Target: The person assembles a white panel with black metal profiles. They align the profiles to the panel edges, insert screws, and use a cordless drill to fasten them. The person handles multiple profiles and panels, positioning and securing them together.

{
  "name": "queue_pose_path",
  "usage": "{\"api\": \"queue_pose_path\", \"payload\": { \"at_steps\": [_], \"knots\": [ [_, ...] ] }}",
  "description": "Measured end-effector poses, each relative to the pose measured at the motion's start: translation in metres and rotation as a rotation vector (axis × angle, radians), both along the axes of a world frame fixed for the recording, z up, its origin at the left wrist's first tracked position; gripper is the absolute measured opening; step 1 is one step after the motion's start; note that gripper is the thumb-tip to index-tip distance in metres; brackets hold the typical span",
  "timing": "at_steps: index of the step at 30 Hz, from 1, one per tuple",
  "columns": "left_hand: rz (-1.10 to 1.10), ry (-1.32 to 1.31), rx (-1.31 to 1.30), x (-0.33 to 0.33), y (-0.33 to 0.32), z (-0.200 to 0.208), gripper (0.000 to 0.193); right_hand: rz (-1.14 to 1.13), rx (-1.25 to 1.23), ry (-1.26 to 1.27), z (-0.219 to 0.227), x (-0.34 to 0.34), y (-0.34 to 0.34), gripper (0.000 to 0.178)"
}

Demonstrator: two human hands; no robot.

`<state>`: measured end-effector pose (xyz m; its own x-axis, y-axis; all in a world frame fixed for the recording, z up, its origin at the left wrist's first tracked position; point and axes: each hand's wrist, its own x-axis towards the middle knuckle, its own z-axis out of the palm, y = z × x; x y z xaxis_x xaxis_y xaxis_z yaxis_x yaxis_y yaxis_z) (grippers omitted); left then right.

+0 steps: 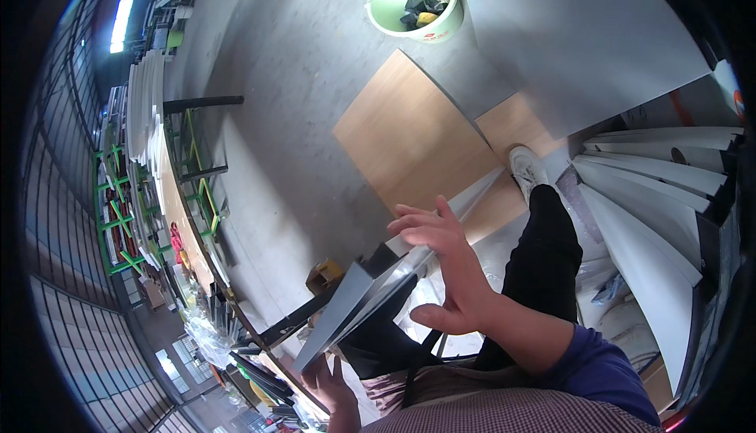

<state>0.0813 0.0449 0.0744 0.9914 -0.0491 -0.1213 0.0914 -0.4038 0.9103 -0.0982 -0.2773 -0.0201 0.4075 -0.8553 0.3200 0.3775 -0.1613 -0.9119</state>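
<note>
A narrow grey panel slants across in front of my body. Close beside it on the right lies a second, paler panel. My left hand is at the near end of the grey panel, its fingers closed on the lower edge. Part of that hand is hidden by the panel. Over the far end of the panels, my right hand has its fingers stretched out and the thumb held apart. Whether its fingertips touch the paler panel I cannot tell.
Wood-coloured boards lie on the floor ahead, beside a large grey sheet. A pale green bucket holds dark scraps. White panels lean at the right. A cluttered workbench runs along the left, near a small brown box.
</note>
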Motion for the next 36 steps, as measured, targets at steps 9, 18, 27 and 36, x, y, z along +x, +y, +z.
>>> {"api": "queue_pose_path", "payload": {
  "at_steps": [9,18,27,36],
  "knots": [
    [0.061,0.277,-0.124,0.011,0.003,0.028,0.071,0.034,-0.001,0.043,0.0,-0.005,-0.002,0.06],
    [-0.042,0.595,0.165,0.034,0.009,0.057,0.082,-0.001,0.193,0.115,0.029,-0.013,0.007,0.081],
    [-0.057,0.615,0.189,0.027,0.005,0.06,0.081,0.0,0.222,0.302,0.051,-0.013,0.007,0.074],
    [-0.061,0.638,0.197,0.023,0.007,0.06,0.086,-0.051,0.212,0.262,0.046,-0.008,0.005,0.061]
  ]
}}
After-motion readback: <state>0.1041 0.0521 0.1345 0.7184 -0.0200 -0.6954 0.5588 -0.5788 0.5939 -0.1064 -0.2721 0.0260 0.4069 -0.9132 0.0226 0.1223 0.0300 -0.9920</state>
